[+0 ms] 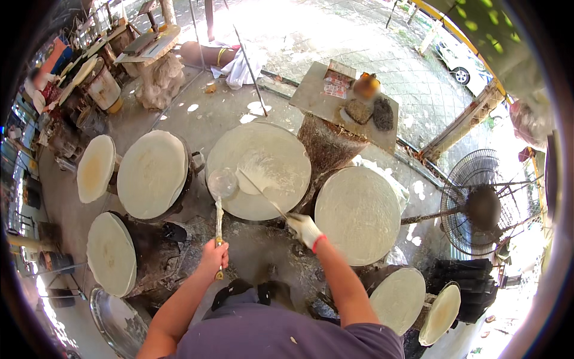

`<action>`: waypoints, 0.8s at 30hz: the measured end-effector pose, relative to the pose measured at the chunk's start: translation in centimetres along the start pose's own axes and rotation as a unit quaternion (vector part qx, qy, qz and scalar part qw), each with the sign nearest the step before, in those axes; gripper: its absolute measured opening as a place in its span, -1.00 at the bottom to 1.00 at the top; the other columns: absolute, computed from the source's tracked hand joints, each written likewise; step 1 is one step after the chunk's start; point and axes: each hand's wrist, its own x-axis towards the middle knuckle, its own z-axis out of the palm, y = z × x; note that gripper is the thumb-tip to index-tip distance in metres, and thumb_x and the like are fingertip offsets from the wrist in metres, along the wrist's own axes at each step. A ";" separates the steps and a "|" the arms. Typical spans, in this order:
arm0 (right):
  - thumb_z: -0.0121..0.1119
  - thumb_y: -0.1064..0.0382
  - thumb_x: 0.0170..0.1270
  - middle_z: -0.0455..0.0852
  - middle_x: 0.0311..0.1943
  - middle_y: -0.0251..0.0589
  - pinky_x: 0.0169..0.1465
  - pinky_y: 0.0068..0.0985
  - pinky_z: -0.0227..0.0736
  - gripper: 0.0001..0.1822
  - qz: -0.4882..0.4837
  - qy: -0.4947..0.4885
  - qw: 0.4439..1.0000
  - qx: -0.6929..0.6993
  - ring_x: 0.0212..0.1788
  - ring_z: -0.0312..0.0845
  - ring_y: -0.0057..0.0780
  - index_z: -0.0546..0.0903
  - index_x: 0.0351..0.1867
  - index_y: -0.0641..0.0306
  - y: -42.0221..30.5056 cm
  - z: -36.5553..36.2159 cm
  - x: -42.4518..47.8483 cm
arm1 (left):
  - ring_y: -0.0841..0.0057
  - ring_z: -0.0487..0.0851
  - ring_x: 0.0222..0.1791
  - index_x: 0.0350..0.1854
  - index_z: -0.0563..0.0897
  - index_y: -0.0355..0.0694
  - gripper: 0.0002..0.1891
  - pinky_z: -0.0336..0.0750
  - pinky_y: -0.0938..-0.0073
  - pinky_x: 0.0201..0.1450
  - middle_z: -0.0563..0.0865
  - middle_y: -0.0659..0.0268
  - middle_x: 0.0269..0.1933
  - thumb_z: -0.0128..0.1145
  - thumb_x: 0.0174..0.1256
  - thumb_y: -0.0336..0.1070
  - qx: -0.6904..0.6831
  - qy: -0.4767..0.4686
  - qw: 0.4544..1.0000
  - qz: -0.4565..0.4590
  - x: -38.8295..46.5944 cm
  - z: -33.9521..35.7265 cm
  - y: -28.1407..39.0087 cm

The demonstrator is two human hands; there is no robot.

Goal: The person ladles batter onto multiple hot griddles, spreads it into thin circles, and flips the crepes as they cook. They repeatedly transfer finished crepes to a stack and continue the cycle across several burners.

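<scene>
My left hand (213, 260) is bare and closed around the long handle of a ladle (223, 182). The ladle's round bowl is over the left edge of a large round griddle (228, 143), whose top is covered with pale batter. A white glove and a red wristband cover part of my right hand (305, 229). That hand grips a thin spreading tool (262, 193), which reaches across the front of the same griddle. Its tip ends at a whiter, streaked patch of batter (264, 168) in the middle.
Pale flat rounds lie on neighbouring cooking tops at left (152, 175) and right (357, 215). A large fan (482, 206) stands at right. Behind is a stone table (314, 89) with a box. A person (210, 54) lies beyond; another sits far left.
</scene>
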 end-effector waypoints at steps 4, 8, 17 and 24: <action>0.07 0.08 0.35 0.54 -0.53 -0.39 -0.67 -0.59 0.16 -0.55 0.009 0.141 0.962 0.233 -0.69 0.28 -0.63 0.44 0.24 0.10 8.0 5.2 -2.2 | 0.59 0.36 -0.77 -0.35 0.39 -0.23 -0.87 0.29 0.51 -0.72 0.42 0.34 -0.60 0.06 0.28 -0.35 0.092 0.087 0.991 0.046 3.2 3.3 -2.8; 0.07 0.05 0.35 0.59 -0.49 -0.40 -0.64 -0.62 0.16 -0.59 0.024 0.079 0.981 0.176 -0.67 0.28 -0.66 0.52 0.18 0.10 8.1 11.0 -1.2 | 0.60 0.35 -0.76 -0.36 0.38 -0.24 -0.87 0.28 0.53 -0.71 0.41 0.36 -0.61 0.06 0.27 -0.35 0.043 0.083 0.995 0.044 3.2 5.9 -2.2; 0.10 0.15 0.33 0.50 -0.54 -0.49 -0.59 -0.68 0.12 -0.59 -0.072 0.114 0.981 0.138 -0.64 0.25 -0.75 0.52 0.19 0.19 6.4 4.8 2.4 | 0.76 0.24 -0.71 -0.19 0.46 -0.22 -0.90 0.15 0.71 -0.69 0.36 0.46 -0.53 -0.05 0.42 -0.31 -0.266 -0.178 0.947 -0.016 -4.3 1.5 2.1; 0.18 -0.05 0.27 0.54 -0.48 -0.36 -0.64 -0.53 0.15 -0.76 0.107 0.102 0.983 0.109 -0.66 0.28 -0.59 0.52 -0.26 -0.01 5.5 3.1 1.2 | 0.78 0.24 -0.69 -0.24 0.42 -0.22 -0.90 0.18 0.72 -0.67 0.35 0.48 -0.53 -0.08 0.43 -0.32 -0.398 -0.193 0.895 -0.064 -7.9 -2.7 1.3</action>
